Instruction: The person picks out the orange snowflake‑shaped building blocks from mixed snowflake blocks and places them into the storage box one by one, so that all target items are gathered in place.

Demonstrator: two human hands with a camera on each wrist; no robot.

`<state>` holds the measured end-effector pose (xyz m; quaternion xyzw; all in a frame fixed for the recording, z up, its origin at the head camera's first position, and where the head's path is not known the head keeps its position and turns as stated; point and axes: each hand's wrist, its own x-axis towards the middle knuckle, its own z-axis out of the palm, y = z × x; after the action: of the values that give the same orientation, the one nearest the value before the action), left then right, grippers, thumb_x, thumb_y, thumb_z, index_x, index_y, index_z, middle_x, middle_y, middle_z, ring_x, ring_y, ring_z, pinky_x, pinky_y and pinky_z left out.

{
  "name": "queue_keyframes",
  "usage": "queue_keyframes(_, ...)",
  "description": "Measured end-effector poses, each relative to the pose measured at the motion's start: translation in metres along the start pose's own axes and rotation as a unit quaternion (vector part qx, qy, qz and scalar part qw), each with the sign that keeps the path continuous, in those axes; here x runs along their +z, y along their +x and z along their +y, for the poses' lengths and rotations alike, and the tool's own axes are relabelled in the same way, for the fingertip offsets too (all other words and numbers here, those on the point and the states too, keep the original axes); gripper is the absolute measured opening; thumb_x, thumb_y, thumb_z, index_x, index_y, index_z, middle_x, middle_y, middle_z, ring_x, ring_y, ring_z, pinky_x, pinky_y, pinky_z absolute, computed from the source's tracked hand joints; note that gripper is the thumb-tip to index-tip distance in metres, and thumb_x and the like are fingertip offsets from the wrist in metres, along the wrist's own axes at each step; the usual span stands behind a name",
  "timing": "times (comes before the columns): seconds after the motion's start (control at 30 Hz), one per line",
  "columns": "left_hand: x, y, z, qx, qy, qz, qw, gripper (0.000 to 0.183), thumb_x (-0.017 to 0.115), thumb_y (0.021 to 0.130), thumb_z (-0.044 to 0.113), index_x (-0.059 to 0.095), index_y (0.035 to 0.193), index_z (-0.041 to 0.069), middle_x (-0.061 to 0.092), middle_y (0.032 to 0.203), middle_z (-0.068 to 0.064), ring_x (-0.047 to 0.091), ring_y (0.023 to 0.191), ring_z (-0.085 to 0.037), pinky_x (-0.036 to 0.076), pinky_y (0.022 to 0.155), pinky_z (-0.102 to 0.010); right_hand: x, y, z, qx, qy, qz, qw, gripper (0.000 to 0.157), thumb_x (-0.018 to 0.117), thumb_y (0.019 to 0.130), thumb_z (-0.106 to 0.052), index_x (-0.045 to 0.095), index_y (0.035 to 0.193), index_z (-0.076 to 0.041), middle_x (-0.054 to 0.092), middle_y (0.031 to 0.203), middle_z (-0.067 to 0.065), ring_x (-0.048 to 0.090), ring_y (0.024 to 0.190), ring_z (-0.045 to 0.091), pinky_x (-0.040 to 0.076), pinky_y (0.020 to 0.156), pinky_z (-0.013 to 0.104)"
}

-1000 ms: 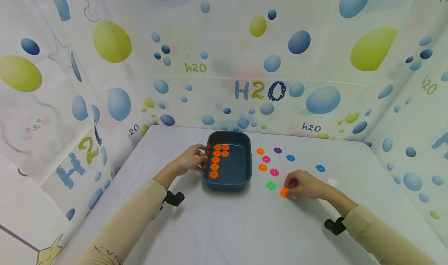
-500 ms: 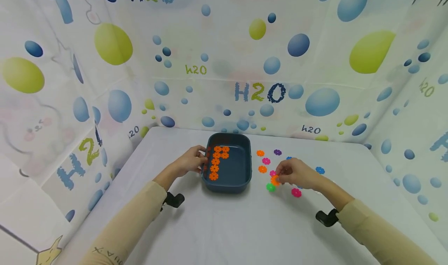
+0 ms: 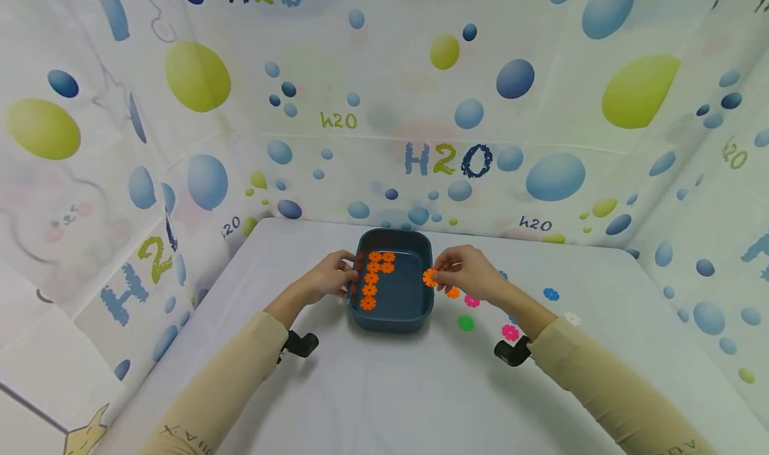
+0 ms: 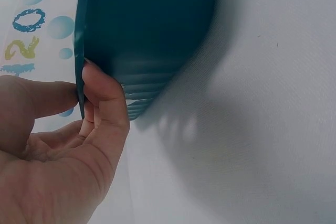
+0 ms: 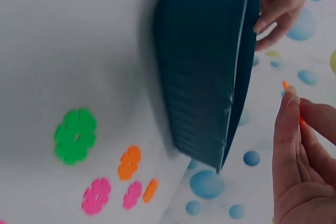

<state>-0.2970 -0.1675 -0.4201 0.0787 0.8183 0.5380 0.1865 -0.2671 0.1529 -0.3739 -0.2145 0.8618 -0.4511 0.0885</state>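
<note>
A dark blue plastic bin (image 3: pixel 393 325) stands on the table, tilted in neither direction that I can see. Along its left side, inside, several orange flower-shaped discs (image 3: pixel 369 290) form a column with a short row branching right. My left hand (image 3: pixel 327 276) pinches the bin's left rim between thumb and fingers, plainly seen in the left wrist view. Over the right rim, my right hand (image 3: pixel 471 271) pinches one orange flower-shaped disc (image 3: pixel 429 277) by its edge. In the right wrist view only a sliver of that disc (image 5: pixel 285 84) shows between the fingertips.
Right of the bin lie loose flower discs: a green disc (image 3: pixel 466 323), pink discs (image 3: pixel 510 333), an orange disc (image 3: pixel 452 293), blue discs (image 3: pixel 551 294) and a white disc (image 3: pixel 572 319). A patterned curtain (image 3: pixel 336 55) surrounds the white table (image 3: pixel 372 395) at the back and sides.
My right hand has lifted the orange disc from the table and carried it left and away from me, to the bin's right rim. The left hand stays on the left rim.
</note>
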Motion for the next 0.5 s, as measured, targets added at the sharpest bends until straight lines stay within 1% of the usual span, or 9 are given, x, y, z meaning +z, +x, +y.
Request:
queue_keyframes(0.17,0.001,-0.001,0.0,0.001,-0.004,-0.003,1.0,0.044,0.048,0.107,0.006,0.036,0.148,-0.006,0.057,0.107,-0.021,0.061,0.088,-0.025,0.059,0.072,-0.035,0.019,0.018,-0.001,-0.006,0.015,0.011,1.0,0.008,0.069,0.095,-0.002,0.068,0.099,0.005,0.07,0.088,0.016,0.073,0.078,0.035,0.062,0.075,0.043)
queue_keyframes(0.33,0.001,-0.004,0.002,0.001,-0.004,-0.003,1.0,0.044,0.047,0.107,0.006,0.035,0.148,-0.006,0.056,0.106,-0.022,0.06,0.087,-0.025,0.058,0.072,-0.035,0.036,0.038,-0.001,-0.002,0.015,0.019,1.0,0.007,0.069,0.095,-0.001,0.068,0.1,0.004,0.072,0.087,0.014,0.074,0.078,0.033,0.062,0.076,0.047)
queue_keyframes(0.4,0.0,-0.005,0.003,0.001,-0.004,-0.004,1.0,0.044,0.046,0.108,0.006,0.035,0.148,-0.007,0.056,0.106,-0.021,0.061,0.089,-0.028,0.058,0.072,-0.035,0.041,0.046,-0.002,-0.001,0.012,0.022,1.0,0.007,0.068,0.096,-0.001,0.068,0.101,0.004,0.073,0.087,0.013,0.074,0.077,0.031,0.061,0.078,0.05)
queue_keyframes(0.5,-0.001,-0.004,0.004,0.0,-0.004,-0.005,1.0,0.044,0.046,0.108,0.006,0.035,0.148,-0.006,0.055,0.106,-0.02,0.061,0.092,-0.031,0.058,0.072,-0.034,0.049,0.057,-0.002,0.002,0.007,0.033,0.999,0.007,0.067,0.096,0.0,0.069,0.101,0.004,0.074,0.086,0.013,0.074,0.075,0.03,0.06,0.078,0.052)
